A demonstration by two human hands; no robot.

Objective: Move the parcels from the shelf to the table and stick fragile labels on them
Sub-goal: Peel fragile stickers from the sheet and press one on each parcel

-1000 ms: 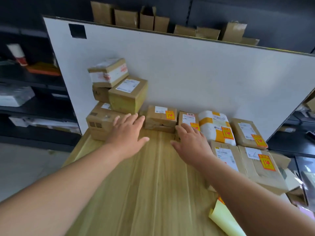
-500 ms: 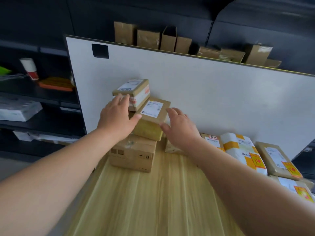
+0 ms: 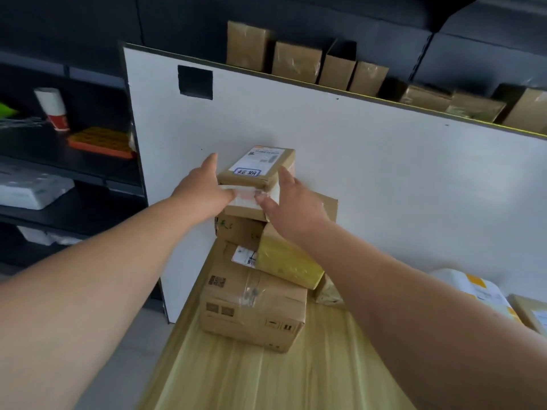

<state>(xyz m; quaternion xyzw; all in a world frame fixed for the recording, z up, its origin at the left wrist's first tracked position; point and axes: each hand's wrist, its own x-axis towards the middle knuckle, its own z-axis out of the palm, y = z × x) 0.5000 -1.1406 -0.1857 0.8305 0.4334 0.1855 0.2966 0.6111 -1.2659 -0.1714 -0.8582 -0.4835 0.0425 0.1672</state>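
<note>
The table point(image 3: 266, 380) lies nearest you, with a stack of boxes at its far left corner. At the bottom sits the big box point(image 3: 251, 309). The yellow box point(image 3: 287, 261) lies tilted on it, with a small box point(image 3: 236, 229) just beside that, under the top one. Your left hand point(image 3: 204, 190) and right hand point(image 3: 293, 202) clamp the top box point(image 3: 257, 170) between them, thumbs on its taped front and fingers along its sides. You cannot tell whether it rests on the stack or is just clear of it. None of the faces in view on these four carries a fragile label, so they probably all need one. At the right edge a white parcel point(image 3: 473, 288) shows yellow patches, too cut off to read as labels. Beyond the stack stands the white board point(image 3: 384, 173), and over its top edge a row of shelf parcels point(image 3: 296, 60) shows, not yet brought over. By this view you are mid-task, with carrying and labelling both left.
</note>
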